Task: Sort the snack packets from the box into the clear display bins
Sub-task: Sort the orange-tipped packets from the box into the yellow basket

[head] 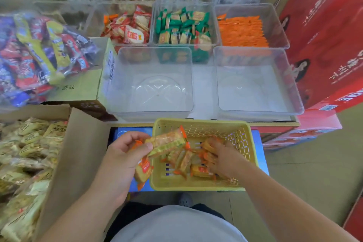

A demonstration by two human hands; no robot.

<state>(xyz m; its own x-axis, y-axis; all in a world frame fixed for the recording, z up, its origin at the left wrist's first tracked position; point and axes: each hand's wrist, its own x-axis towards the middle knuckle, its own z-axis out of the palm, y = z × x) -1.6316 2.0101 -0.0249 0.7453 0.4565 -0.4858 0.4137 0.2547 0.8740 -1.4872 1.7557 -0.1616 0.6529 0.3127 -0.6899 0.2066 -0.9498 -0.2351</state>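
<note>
Left hand (125,155): thumb and curled fingers pinch a stack of snack packets (167,140), orange and yellow. More of the bunch hangs under the palm, outside the near-left wall of the yellow basket (198,122).
- Judgement: the left hand serves as a collector, held just above the basket rim so a dropped packet falls back in.

Right hand (222,159): down inside the basket, right of the left grip, fingers among the loose packets (186,163).
- The image is blurred here, so I cannot tell whether the fingers have closed on any packet.
- Judgement: it is gathering the next ones for the stack.

Edges and room:
- Two empty clear bins lie directly beyond the grip, the left bin (157,92) ahead and the right bin (253,88) ahead and to the right.
- Both stand higher than the basket, so their near walls must be cleared on the way over.
- There is open air above them and nothing stands between them and the basket.
- The cardboard box flap (78,153) stands close on the outer side of the left wrist, so there is little swing room that way.
- Red cartons (324,45) wall off the far right.

Task status: both front bins hold nothing, and the basket holds only a thin layer.
</note>
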